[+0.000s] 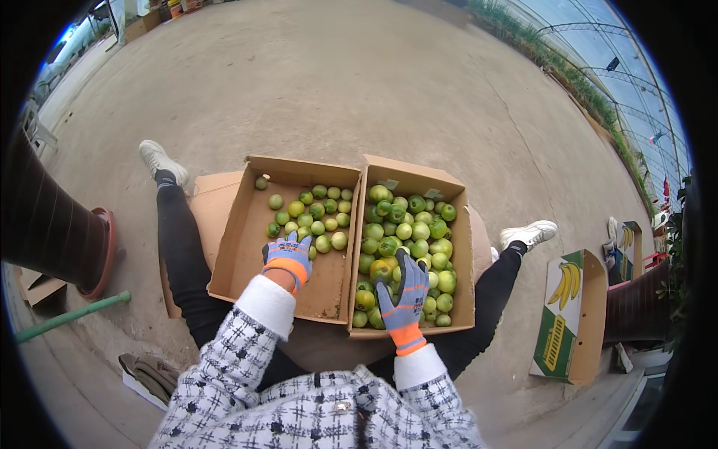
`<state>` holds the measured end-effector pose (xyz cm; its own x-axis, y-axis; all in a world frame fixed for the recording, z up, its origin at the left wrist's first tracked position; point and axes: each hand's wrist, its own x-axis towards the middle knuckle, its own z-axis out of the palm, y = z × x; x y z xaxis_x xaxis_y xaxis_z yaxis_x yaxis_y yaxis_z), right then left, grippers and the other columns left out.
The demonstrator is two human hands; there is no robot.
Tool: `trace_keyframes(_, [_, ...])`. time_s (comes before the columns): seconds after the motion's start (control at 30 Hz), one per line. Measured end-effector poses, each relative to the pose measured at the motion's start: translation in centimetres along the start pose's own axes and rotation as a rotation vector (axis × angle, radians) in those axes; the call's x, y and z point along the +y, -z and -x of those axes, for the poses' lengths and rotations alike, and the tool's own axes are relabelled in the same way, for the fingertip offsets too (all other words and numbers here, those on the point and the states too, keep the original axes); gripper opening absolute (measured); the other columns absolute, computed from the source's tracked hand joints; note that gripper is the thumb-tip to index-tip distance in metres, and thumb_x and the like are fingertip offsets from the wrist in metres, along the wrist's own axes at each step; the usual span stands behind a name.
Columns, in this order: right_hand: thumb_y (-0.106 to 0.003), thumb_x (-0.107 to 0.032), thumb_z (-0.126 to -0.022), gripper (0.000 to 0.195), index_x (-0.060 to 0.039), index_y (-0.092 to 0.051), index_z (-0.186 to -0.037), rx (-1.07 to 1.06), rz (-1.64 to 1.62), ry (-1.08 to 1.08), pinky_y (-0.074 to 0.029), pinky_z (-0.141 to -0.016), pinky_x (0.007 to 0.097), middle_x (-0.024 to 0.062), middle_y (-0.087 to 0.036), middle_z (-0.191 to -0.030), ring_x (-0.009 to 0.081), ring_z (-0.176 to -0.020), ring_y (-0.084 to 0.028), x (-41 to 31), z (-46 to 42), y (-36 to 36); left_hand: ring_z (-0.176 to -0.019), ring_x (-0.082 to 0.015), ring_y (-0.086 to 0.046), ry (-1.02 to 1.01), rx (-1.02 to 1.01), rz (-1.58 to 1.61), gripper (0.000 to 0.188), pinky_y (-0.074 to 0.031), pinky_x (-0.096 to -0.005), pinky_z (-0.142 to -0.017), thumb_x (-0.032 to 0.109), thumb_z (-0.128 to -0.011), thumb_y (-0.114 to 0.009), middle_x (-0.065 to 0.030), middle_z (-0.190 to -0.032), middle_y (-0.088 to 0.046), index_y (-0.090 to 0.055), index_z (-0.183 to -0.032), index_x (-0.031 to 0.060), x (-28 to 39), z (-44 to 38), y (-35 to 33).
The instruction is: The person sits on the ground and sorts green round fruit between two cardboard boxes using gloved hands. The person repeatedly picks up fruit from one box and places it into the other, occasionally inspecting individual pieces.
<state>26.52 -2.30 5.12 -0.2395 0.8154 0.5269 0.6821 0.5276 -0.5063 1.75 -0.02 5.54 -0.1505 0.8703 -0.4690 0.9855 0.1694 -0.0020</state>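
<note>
Two cardboard boxes stand side by side between my legs. The left box (235,247) holds a loose group of green tomatoes (317,210), mostly in its upper and right parts. My left hand (288,259), in a grey and orange work glove, is over the lower edge of that group, palm down; whether its fingertips hold a tomato is hidden. The right box (463,252) is much fuller of green tomatoes (420,230), a few turning yellow. Over its lower middle is my right hand (405,297), gloved alike, thumb and fingers spread around tomatoes, with no firm grip visible.
A flattened cardboard piece (216,193) lies under the boxes. Banana cartons (586,320) stand on the right. At the left are a large dark plant pot (61,224), a green pole (73,317) and a shoe (148,373). Both my legs flank the boxes.
</note>
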Motion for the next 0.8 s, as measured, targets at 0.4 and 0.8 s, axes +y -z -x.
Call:
trace_keyframes(0.4, [-0.072,-0.027,-0.08,0.065,-0.0052,-0.048,-0.136,-0.032,0.031,-0.013,-0.028,-0.111,0.048,0.0126,-0.053,-0.134,0.0312,-0.124,-0.047,0.7,0.6,-0.5,-0.125,-0.0307,-0.052,0.171,0.055,0.084,0.068,-0.046,-0.0421,-0.097,0.049,-0.08,-0.068,-0.0142,-0.14,-0.05,-0.051,-0.134,0.0133,0.3,-4.7,-1.1])
trace_keyframes(0.8, [-0.071,-0.026,-0.081,0.057,-0.0081,-0.052,-0.132,-0.113,0.014,-0.026,-0.034,-0.107,0.0471,0.0128,-0.058,-0.126,0.0325,-0.118,-0.052,0.4,0.2,-1.5,-0.106,-0.0309,-0.064,-0.059,-0.13,0.094,0.069,-0.05,-0.0418,-0.09,0.071,-0.077,-0.059,-0.0143,-0.112,-0.068,-0.067,-0.108,0.0092,1.2,-0.1,-4.8])
